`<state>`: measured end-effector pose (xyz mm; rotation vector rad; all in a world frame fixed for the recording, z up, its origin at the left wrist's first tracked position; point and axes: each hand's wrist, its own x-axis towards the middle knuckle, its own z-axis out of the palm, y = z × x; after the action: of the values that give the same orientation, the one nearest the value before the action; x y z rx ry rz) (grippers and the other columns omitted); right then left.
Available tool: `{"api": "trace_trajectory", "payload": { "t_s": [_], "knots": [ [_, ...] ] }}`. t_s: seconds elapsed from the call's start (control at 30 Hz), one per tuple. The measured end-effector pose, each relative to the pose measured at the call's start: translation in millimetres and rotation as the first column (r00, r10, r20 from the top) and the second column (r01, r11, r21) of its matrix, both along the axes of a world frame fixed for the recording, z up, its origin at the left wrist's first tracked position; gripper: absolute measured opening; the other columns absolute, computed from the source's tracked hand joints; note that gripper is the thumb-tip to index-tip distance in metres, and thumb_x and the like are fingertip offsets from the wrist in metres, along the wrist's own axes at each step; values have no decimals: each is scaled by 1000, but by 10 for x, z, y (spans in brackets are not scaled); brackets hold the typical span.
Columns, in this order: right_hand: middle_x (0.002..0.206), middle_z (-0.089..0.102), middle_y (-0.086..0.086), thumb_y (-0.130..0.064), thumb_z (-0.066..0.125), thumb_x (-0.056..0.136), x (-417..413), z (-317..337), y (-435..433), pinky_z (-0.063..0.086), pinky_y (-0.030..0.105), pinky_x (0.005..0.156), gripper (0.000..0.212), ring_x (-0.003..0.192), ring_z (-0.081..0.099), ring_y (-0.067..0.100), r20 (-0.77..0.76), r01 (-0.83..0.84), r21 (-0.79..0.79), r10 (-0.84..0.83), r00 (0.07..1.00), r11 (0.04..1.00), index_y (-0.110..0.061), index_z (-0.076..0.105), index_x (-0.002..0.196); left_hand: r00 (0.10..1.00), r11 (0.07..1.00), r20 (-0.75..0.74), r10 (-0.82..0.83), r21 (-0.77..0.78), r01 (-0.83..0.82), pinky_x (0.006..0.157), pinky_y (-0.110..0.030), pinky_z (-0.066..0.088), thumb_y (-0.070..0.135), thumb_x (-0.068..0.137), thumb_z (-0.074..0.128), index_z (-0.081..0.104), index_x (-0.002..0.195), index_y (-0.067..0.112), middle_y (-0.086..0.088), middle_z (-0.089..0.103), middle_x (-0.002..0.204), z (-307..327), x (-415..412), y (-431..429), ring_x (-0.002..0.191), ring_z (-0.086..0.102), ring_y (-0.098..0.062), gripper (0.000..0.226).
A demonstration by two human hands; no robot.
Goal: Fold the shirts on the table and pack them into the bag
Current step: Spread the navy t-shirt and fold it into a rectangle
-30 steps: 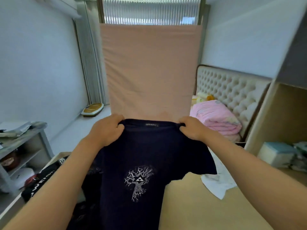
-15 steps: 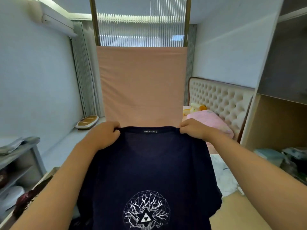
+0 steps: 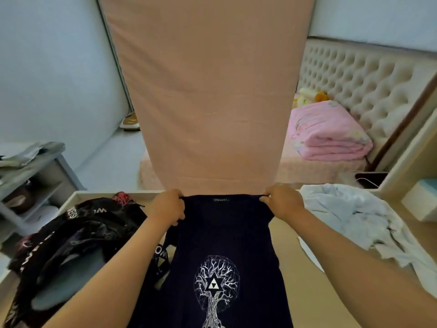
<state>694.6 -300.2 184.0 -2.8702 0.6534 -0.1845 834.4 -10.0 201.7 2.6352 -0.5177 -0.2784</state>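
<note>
head view: both hands (image 3: 168, 205) (image 3: 282, 201) grip navy shirt (image 3: 227, 252) shoulders above table (image 3: 305, 275).

Dark blue shirt (image 3: 227, 237) held up, tree pic showing.
White shirt (image 3: 350, 216) lies crumpled on the rt; black bag (image 3: 94, 223) w/ white letters sits open, left.

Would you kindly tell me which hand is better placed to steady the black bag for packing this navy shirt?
Left, probably. The left hand grips the navy shirt at its shoulder beside the black bag, which lies on that side; the right hand is nearer the white shirt.
</note>
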Motion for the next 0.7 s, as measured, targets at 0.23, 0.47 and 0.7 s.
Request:
{"api": "trace_trajectory", "payload": {
  "t_s": [0.23,0.47,0.7],
  "knots": [
    [128,63,6,-17,55,98,560,-886,-231,48,33,94,43,118,60,26,-37,-41,550,73,997,834,-16,50,141,977,983,-199,73,-151,-104,99,-41,47,16,99,49,26,150,11,-16,45,144,-875,465,-497,119,53,-30,56],
    [161,27,8,-16,48,99,285,-1900,-185,28,38,118,59,147,28,27,-278,-72,400,196,941,914,-22,30,155,928,993,-355,-116,-53,104,99,-38,46,17,97,54,-5,156,27,-9,25,158,-1649,201,-694,126,50,-29,84],
    [163,22,6,-10,39,102,88,-2321,31,26,42,120,51,149,22,26,-265,-58,436,190,945,898,-21,36,152,826,803,-498,-264,361,474,118,-50,22,49,101,40,14,156,28,-4,4,164,-2159,-129,-776,149,9,-30,64]
  ]
}}
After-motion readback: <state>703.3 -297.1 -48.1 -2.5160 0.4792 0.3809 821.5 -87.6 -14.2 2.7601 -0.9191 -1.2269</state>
